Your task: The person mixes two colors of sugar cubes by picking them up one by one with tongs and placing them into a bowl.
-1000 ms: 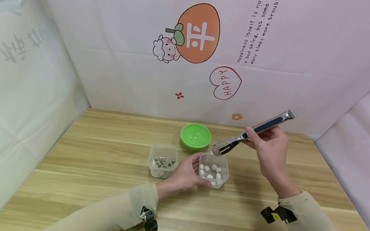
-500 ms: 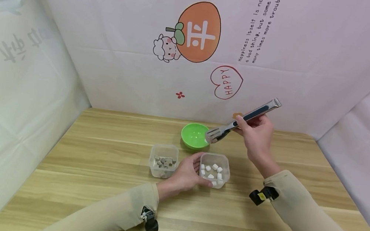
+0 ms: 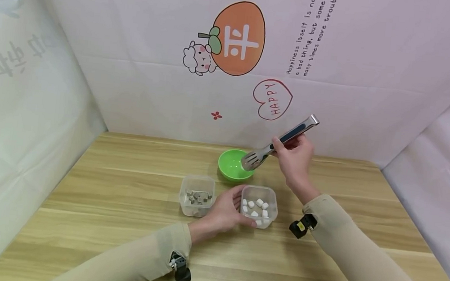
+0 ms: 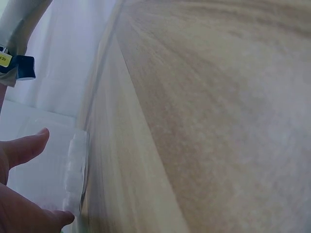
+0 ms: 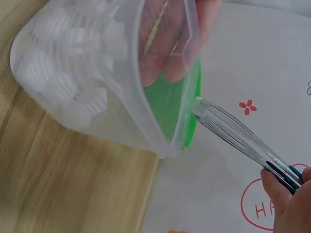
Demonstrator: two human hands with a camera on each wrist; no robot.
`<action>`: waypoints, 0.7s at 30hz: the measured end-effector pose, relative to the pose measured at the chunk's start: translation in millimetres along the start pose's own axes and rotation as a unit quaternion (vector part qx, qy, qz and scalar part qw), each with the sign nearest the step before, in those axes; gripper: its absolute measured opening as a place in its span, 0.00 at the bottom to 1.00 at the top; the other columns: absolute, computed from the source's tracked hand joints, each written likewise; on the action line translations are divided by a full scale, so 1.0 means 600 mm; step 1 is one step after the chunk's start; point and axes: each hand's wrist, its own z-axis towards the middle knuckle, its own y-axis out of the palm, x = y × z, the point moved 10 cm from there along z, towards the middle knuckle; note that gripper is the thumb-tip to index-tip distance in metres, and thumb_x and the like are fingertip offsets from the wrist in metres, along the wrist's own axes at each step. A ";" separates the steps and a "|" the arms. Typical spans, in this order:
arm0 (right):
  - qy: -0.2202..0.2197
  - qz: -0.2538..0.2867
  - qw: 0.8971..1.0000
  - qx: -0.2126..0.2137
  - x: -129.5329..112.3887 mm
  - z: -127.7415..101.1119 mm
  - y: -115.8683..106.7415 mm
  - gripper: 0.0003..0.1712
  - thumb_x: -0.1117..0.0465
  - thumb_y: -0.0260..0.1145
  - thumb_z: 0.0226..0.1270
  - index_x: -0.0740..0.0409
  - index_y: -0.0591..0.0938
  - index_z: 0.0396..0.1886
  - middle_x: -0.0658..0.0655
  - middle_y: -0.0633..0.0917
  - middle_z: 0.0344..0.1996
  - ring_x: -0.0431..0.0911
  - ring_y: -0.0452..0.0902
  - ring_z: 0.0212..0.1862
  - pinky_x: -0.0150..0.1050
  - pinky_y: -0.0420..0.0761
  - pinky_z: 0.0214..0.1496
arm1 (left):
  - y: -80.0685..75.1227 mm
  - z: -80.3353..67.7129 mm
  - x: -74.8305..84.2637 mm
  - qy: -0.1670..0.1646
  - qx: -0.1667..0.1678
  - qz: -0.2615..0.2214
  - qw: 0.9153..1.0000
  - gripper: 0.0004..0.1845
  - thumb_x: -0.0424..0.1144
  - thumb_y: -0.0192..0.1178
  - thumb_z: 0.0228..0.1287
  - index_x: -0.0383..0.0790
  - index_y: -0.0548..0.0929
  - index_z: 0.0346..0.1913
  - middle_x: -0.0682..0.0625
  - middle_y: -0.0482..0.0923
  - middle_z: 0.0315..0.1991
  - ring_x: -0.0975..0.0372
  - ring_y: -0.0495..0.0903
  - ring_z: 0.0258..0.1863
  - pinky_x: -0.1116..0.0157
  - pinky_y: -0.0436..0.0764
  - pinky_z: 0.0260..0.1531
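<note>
My right hand (image 3: 295,161) grips metal serving tongs (image 3: 292,133) with dark handle inlays, thumb on the upper side. Their slotted tips hang over the right part of a green bowl (image 3: 227,167). A small white piece (image 5: 197,104) shows at the tips in the right wrist view; its kind is unclear. My left hand (image 3: 224,210) holds a clear plastic container (image 3: 273,195) by its left side, thumb along the front and fingers behind. Several white cubes (image 3: 259,202), like marshmallows or sugar, lie inside it. The left wrist view shows the thumb and a finger on the container wall (image 4: 41,170).
Left of my left hand stands a second clear container (image 3: 199,182) with small grey-brown chunks (image 3: 199,197). All of it sits on a wood-grain table (image 3: 123,185). A printed white backdrop (image 3: 148,97) rises behind the table's back edge, with plain sheets at both sides.
My right hand has moved left with the tongs, from above the white-cube container to over the green bowl. The left hand stays on its container.
</note>
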 end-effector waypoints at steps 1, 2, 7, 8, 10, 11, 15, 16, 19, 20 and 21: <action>0.000 -0.004 1.000 0.001 0.002 0.001 0.002 0.14 0.70 0.72 0.69 0.75 0.79 0.46 0.59 0.84 0.33 0.46 0.84 0.35 0.41 0.93 0.41 | 0.000 0.000 0.001 0.000 0.000 0.000 1.000 0.59 0.22 0.84 0.39 0.32 0.64 0.79 0.38 0.69 0.76 0.48 0.68 0.75 0.58 0.67 0.76; 0.002 -0.007 1.000 0.001 0.004 0.001 0.004 0.14 0.70 0.72 0.69 0.75 0.78 0.46 0.59 0.83 0.33 0.46 0.84 0.35 0.42 0.93 0.41 | -0.001 -0.001 0.000 0.000 0.001 0.000 1.000 0.59 0.21 0.84 0.39 0.32 0.64 0.79 0.39 0.69 0.76 0.48 0.68 0.75 0.57 0.67 0.76; 0.008 -0.019 1.000 -0.002 0.012 0.003 0.014 0.13 0.71 0.72 0.69 0.75 0.78 0.44 0.61 0.82 0.33 0.45 0.83 0.34 0.43 0.93 0.41 | -0.003 -0.002 0.000 -0.004 0.002 -0.001 1.000 0.59 0.21 0.83 0.39 0.32 0.64 0.79 0.39 0.68 0.76 0.49 0.68 0.75 0.57 0.66 0.77; 0.009 -0.020 1.000 -0.004 0.014 0.003 0.016 0.12 0.71 0.72 0.69 0.75 0.78 0.44 0.62 0.82 0.33 0.45 0.83 0.34 0.43 0.93 0.41 | -0.003 -0.002 -0.001 -0.005 0.002 0.000 1.000 0.59 0.22 0.83 0.39 0.32 0.64 0.79 0.39 0.68 0.76 0.49 0.67 0.75 0.57 0.66 0.77; 0.010 -0.027 1.000 -0.009 0.015 0.002 0.020 0.13 0.71 0.72 0.69 0.75 0.78 0.45 0.63 0.82 0.34 0.46 0.83 0.34 0.42 0.93 0.41 | -0.003 -0.003 -0.002 -0.007 0.001 0.003 1.000 0.59 0.22 0.83 0.40 0.32 0.64 0.79 0.39 0.68 0.76 0.49 0.67 0.75 0.57 0.66 0.76; 0.010 -0.031 0.999 -0.012 0.016 0.001 0.023 0.12 0.71 0.71 0.69 0.75 0.78 0.45 0.63 0.83 0.34 0.46 0.84 0.34 0.42 0.93 0.41 | -0.002 -0.002 -0.002 -0.007 0.001 0.005 1.000 0.59 0.22 0.84 0.40 0.32 0.64 0.79 0.39 0.68 0.76 0.49 0.68 0.75 0.57 0.67 0.76; 0.010 -0.056 0.998 -0.020 0.021 -0.001 0.031 0.11 0.70 0.71 0.70 0.72 0.79 0.44 0.63 0.83 0.34 0.47 0.83 0.33 0.42 0.93 0.39 | -0.001 -0.002 -0.003 -0.008 -0.002 0.007 1.000 0.59 0.23 0.84 0.40 0.33 0.64 0.79 0.39 0.67 0.77 0.49 0.68 0.75 0.57 0.67 0.76; 0.010 -0.062 0.998 -0.019 0.022 -0.002 0.032 0.10 0.70 0.71 0.70 0.71 0.79 0.43 0.63 0.83 0.34 0.48 0.83 0.33 0.40 0.92 0.38 | -0.001 -0.002 -0.003 -0.007 -0.003 0.006 1.000 0.59 0.23 0.84 0.40 0.33 0.64 0.80 0.39 0.67 0.77 0.49 0.68 0.75 0.57 0.67 0.76; 0.007 -0.075 0.997 -0.015 0.024 -0.002 0.034 0.09 0.69 0.71 0.70 0.70 0.79 0.41 0.63 0.84 0.33 0.47 0.82 0.32 0.35 0.91 0.34 | -0.001 -0.002 -0.002 -0.005 -0.004 0.003 1.000 0.59 0.23 0.84 0.40 0.33 0.63 0.80 0.39 0.67 0.77 0.48 0.68 0.75 0.57 0.67 0.76; 0.007 -0.076 0.997 -0.014 0.025 -0.003 0.035 0.09 0.69 0.71 0.70 0.69 0.79 0.41 0.63 0.84 0.33 0.47 0.82 0.31 0.34 0.90 0.33 | -0.001 -0.002 -0.002 -0.004 -0.005 0.002 1.000 0.59 0.23 0.84 0.40 0.32 0.63 0.80 0.39 0.67 0.77 0.48 0.68 0.75 0.57 0.67 0.76; 0.007 -0.080 0.997 -0.012 0.026 -0.003 0.035 0.09 0.69 0.71 0.69 0.69 0.79 0.41 0.63 0.84 0.33 0.46 0.82 0.31 0.32 0.89 0.32 | -0.001 -0.002 -0.001 -0.004 -0.005 0.000 1.000 0.60 0.23 0.84 0.40 0.32 0.63 0.80 0.39 0.67 0.77 0.48 0.67 0.75 0.57 0.67 0.76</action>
